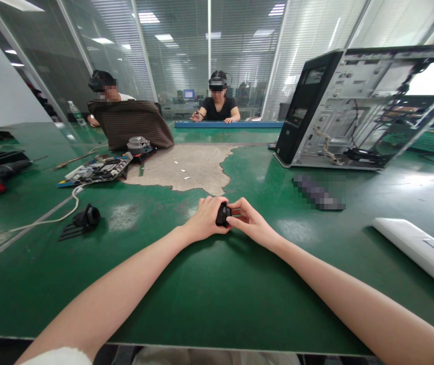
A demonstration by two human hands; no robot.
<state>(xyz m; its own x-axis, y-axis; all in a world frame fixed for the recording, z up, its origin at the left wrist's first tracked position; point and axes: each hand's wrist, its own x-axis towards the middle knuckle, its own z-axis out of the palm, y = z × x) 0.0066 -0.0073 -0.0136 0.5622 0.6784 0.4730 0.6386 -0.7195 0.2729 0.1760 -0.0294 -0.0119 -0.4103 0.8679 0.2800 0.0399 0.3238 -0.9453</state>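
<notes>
A small black device (222, 215) with a round, lens-like end is held just above the green table (217, 299), in the middle of the view. My left hand (206, 218) wraps round its left side. On its right, the fingers and thumb of my right hand (250, 219) pinch the round end. What the device is exactly I cannot make out. To the left lies a black part (86, 218) with a round end and flat prongs.
An opened computer case (323, 116) stands at the right, with a blurred dark object (318, 192) before it and a white slab-like item (418, 248) nearby. A circuit board (97, 170), a cable (55, 221) and a power drill (0, 175) lie left. Two people sit beyond.
</notes>
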